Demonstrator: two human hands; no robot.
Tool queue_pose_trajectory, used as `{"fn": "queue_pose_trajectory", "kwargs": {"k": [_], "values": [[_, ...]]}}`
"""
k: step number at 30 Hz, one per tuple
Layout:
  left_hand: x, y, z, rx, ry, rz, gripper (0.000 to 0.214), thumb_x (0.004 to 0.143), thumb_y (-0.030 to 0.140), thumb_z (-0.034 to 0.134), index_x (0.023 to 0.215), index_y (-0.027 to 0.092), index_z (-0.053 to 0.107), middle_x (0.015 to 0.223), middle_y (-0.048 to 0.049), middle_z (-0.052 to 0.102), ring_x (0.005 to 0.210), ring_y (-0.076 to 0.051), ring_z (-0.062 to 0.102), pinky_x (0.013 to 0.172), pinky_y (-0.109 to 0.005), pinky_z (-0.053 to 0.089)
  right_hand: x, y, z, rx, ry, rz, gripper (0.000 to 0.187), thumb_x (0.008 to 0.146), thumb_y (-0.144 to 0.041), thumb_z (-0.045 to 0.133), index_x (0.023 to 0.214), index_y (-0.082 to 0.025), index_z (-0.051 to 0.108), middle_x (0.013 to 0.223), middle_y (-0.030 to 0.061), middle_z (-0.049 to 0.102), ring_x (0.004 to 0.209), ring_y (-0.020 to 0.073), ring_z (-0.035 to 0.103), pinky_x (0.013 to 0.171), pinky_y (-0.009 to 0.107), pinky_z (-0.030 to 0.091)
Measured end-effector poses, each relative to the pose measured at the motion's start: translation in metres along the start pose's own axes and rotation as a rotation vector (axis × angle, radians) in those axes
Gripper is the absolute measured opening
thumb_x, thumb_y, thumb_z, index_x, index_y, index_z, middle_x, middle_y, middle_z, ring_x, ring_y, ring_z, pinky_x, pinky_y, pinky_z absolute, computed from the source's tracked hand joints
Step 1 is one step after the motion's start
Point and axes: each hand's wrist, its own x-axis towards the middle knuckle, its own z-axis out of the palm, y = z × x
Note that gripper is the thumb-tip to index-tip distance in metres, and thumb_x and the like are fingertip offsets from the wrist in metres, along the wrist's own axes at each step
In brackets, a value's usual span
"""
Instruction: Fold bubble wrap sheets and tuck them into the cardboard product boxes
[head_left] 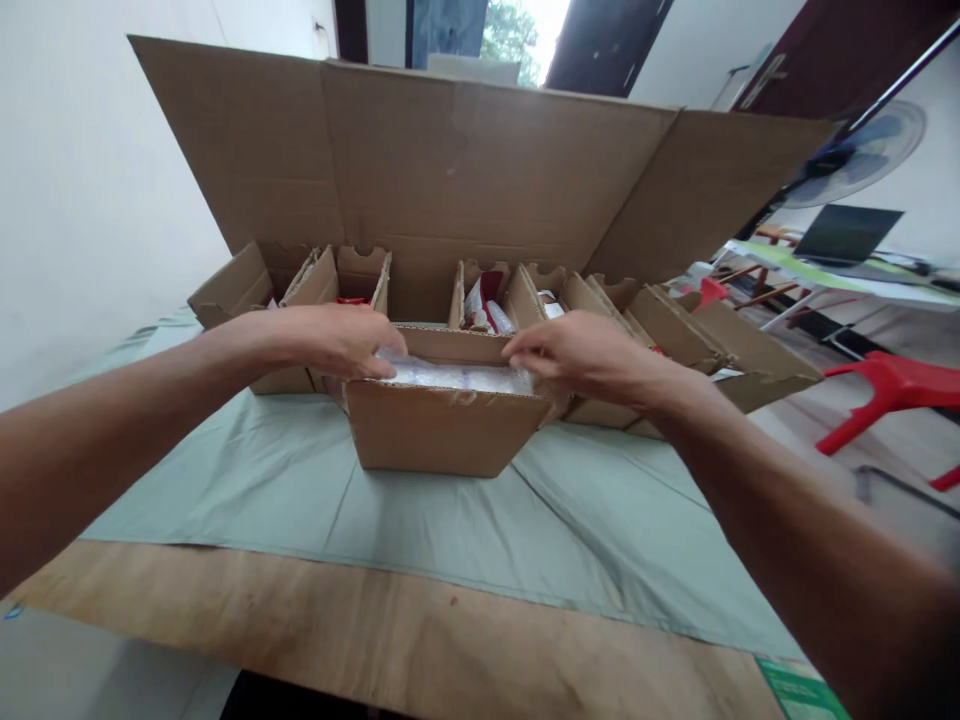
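Observation:
In the middle of the cloth, a small open cardboard box (442, 430) faces me. Clear bubble wrap (457, 378) fills its top; what lies under it is hidden. At the box's left end, my left hand (349, 340) is closed, its fingertips on the wrap's left edge. My right hand (574, 355) has its fingers curled together at the right end, pinching the wrap's edge near the box wall.
Behind stand more open cardboard boxes (341, 275), some holding red and white items. A tall cardboard panel (487, 170) rises behind them. Green cloth (285, 490) covers the wooden table (337, 610). To the right are a red stool (892, 390), a laptop (847, 235) and a fan (877, 150).

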Motion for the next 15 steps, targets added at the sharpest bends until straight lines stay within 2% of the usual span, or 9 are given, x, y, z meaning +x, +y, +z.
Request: {"fn": "queue_pose_trajectory", "kwargs": {"k": [2,3,4,5,6,8,11,13,15], "values": [[-0.034,-0.006,0.000,-0.019,0.105,-0.019,0.032,0.080,0.040,0.069,0.107,0.026,0.080,0.066,0.0019,0.067,0.062,-0.019,0.063,0.067,-0.030,0.049,-0.031,0.006,-0.008,0.055,0.246,0.073,0.022,0.091,-0.033,0.057,0.085,-0.025,0.077,0.073,0.0027,0.074,0.063,0.0190,0.064,0.064,0.033,0.045],[-0.052,-0.011,0.004,-0.055,0.262,-0.064,0.039,0.086,0.046,0.064,0.116,0.025,0.077,0.071,0.0005,0.068,0.067,-0.020,0.064,0.071,-0.032,0.051,-0.048,0.010,-0.006,0.097,0.365,0.129,0.026,0.093,-0.039,0.055,0.087,-0.024,0.076,0.078,0.0049,0.075,0.066,0.0208,0.065,0.066,0.036,0.047],[-0.070,-0.018,0.012,-0.120,0.395,-0.128,0.046,0.088,0.051,0.062,0.123,0.024,0.073,0.080,-0.0019,0.071,0.074,-0.021,0.067,0.075,-0.034,0.054,-0.065,0.015,0.000,0.163,0.424,0.183,0.028,0.092,-0.045,0.057,0.089,-0.024,0.075,0.083,0.0067,0.076,0.069,0.0225,0.066,0.068,0.037,0.050],[-0.084,-0.025,0.024,-0.223,0.461,-0.197,0.055,0.087,0.056,0.063,0.131,0.022,0.068,0.095,-0.0056,0.073,0.086,-0.024,0.070,0.081,-0.038,0.056,-0.079,0.019,0.011,0.265,0.433,0.233,0.031,0.089,-0.051,0.061,0.096,-0.023,0.075,0.089,0.0081,0.078,0.073,0.0242,0.068,0.069,0.039,0.052],[-0.095,-0.031,0.038,-0.350,0.489,-0.251,0.070,0.083,0.061,0.066,0.139,0.019,0.061,0.112,-0.0103,0.073,0.101,-0.029,0.070,0.088,-0.042,0.057,-0.089,0.021,0.026,0.381,0.386,0.269,0.039,0.086,-0.055,0.065,0.107,-0.022,0.073,0.096,0.0093,0.078,0.079,0.0257,0.070,0.071,0.040,0.055],[-0.103,-0.040,0.071,-0.546,0.426,-0.307,0.094,0.076,0.066,0.071,0.152,0.015,0.045,0.143,-0.0190,0.060,0.130,-0.037,0.059,0.103,-0.052,0.052,-0.096,0.019,0.061,0.556,0.298,0.283,0.054,0.085,-0.059,0.066,0.124,-0.022,0.066,0.113,0.0115,0.076,0.094,0.0283,0.071,0.078,0.042,0.058],[-0.092,-0.034,0.113,-0.739,0.332,-0.241,0.099,0.079,0.062,0.071,0.158,0.017,0.033,0.156,-0.0187,0.049,0.143,-0.038,0.046,0.116,-0.055,0.042,-0.086,0.000,0.106,0.727,0.265,0.267,0.061,0.089,-0.062,0.059,0.134,-0.020,0.058,0.131,0.0146,0.070,0.108,0.0301,0.068,0.084,0.043,0.058],[-0.085,-0.022,0.131,-0.817,0.353,-0.187,0.091,0.084,0.057,0.067,0.159,0.018,0.031,0.156,-0.0170,0.049,0.143,-0.035,0.048,0.120,-0.052,0.038,-0.080,-0.016,0.120,0.774,0.303,0.302,0.063,0.090,-0.060,0.057,0.137,-0.019,0.055,0.132,0.0158,0.069,0.109,0.0310,0.068,0.085,0.044,0.058],[-0.093,-0.007,0.140,-0.845,0.408,-0.191,0.085,0.090,0.053,0.063,0.160,0.019,0.029,0.158,-0.0158,0.047,0.144,-0.032,0.047,0.121,-0.050,0.036,-0.087,-0.031,0.123,0.768,0.343,0.351,0.062,0.090,-0.057,0.057,0.140,-0.019,0.055,0.128,0.0153,0.071,0.106,0.0314,0.069,0.086,0.046,0.058]]}}
